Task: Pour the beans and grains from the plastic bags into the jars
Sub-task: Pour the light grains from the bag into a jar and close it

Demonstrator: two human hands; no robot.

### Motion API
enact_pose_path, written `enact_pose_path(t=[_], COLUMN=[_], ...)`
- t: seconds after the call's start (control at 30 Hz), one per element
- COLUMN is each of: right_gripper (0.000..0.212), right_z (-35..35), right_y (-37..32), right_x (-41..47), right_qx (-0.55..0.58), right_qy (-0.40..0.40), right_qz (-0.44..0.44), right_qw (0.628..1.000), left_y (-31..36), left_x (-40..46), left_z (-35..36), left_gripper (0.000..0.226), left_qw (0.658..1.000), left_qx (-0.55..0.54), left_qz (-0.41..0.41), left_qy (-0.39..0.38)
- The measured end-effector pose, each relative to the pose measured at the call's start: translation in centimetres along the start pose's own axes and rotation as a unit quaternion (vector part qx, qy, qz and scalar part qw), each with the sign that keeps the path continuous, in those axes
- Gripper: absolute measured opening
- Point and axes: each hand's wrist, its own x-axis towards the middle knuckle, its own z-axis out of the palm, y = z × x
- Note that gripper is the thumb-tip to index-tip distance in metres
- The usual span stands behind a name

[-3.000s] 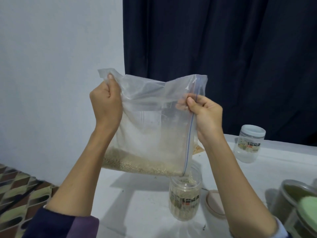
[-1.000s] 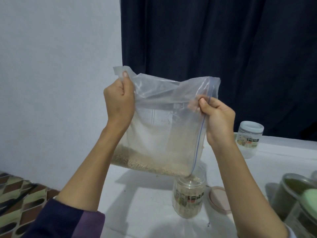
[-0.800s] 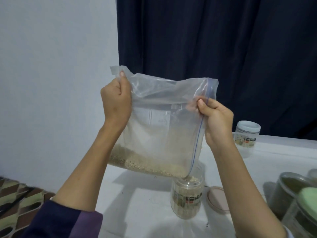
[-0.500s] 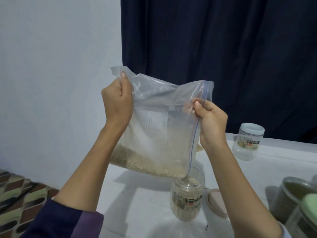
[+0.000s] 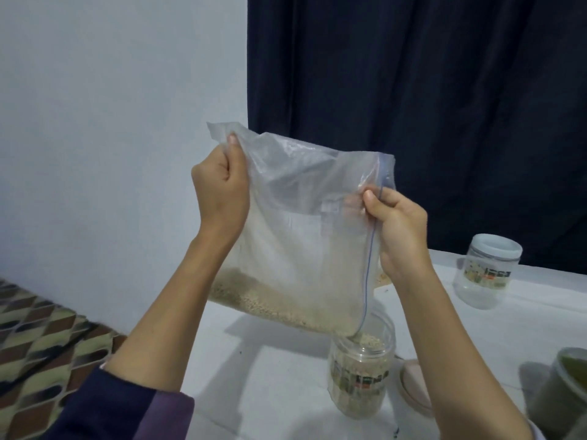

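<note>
Both hands hold a clear zip bag (image 5: 298, 249) up in the air above a white surface (image 5: 273, 376). The left hand (image 5: 220, 192) grips the bag's top left corner, its fingers curled tight round the bunched plastic with the thumb up against it. The right hand (image 5: 401, 228) pinches the bag's right edge by the blue zip line, thumb on the near side and fingers curled behind.

The bag is tilted so its lower right corner points down into the open mouth of a clear jar (image 5: 360, 373) standing on the surface. Pale grains (image 5: 279, 306) lie in a band along the bag's bottom edge and reach into that corner; more grains fill the jar nearly to its neck. The jar carries a printed label.

A round lid (image 5: 413, 389) lies flat on the surface just right of the jar, partly hidden by the right forearm. A 2nd jar (image 5: 486, 271) with a white lid stands farther back to the right, well apart. At the right edge a green-tinted container (image 5: 562, 392) is cut off by the frame. A dark curtain (image 5: 413, 90) hangs behind.
</note>
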Motion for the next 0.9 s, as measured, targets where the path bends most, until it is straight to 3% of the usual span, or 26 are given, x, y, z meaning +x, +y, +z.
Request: enact_pose_path(t=[0.13, 0.23, 0.37, 0.9], right_gripper=[0.020, 0.020, 0.020, 0.021], right_z=[-0.4, -0.5, -0.8, -1.2], right_y=[0.1, -0.2, -0.3, 0.4], right_x=[0.4, 0.3, 0.6, 1.3], right_qx=[0.004, 0.000, 0.021, 0.038], right_qy=[0.034, -0.010, 0.017, -0.018], right_qz=[-0.012, -0.002, -0.021, -0.010], right_qw=[0.999, 1.000, 0.999, 0.999], left_y=[-0.3, -0.4, -0.2, 0.1], left_x=[0.2, 0.3, 0.0, -0.2], left_z=[-0.1, -0.1, 0.1, 0.9], left_gripper=[0.052, 0.051, 0.051, 0.046], left_qw=[1.000, 1.000, 0.999, 0.997], left_qx=[-0.008, -0.007, -0.015, -0.045], left_qz=[0.005, 0.011, 0.030, 0.030], left_qy=[0.004, 0.017, 0.034, 0.059])
